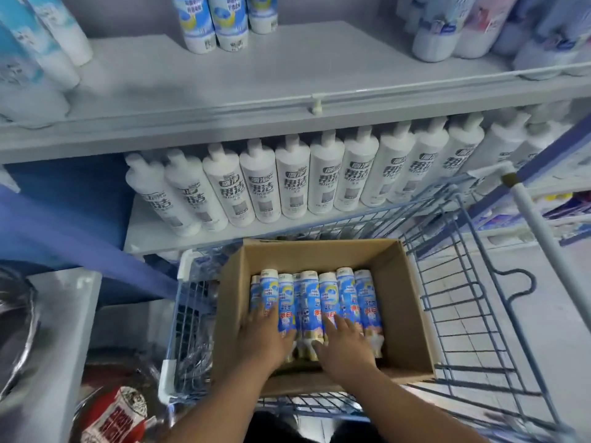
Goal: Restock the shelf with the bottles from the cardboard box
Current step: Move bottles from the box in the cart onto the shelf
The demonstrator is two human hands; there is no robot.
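Left hand (267, 334) lies flat, fingers straight, on the bottles (315, 302) at the left of the row; nothing gripped. Right hand (343, 342) likewise flat, fingers spread over the middle bottles, no grip visible. Bottles lie side by side, about seven on top, in the box's (406, 292) near half; far half bare cardboard. Box sits in the cart (463, 282), against its left side. Upper shelf (198, 91): three matching blue bottles (220, 20) at the back edge, wide bare stretch in front. Lower shelf (150, 231) fully lined with white bottles (287, 177). Judgement: restocking early; most stock not yet shelved.
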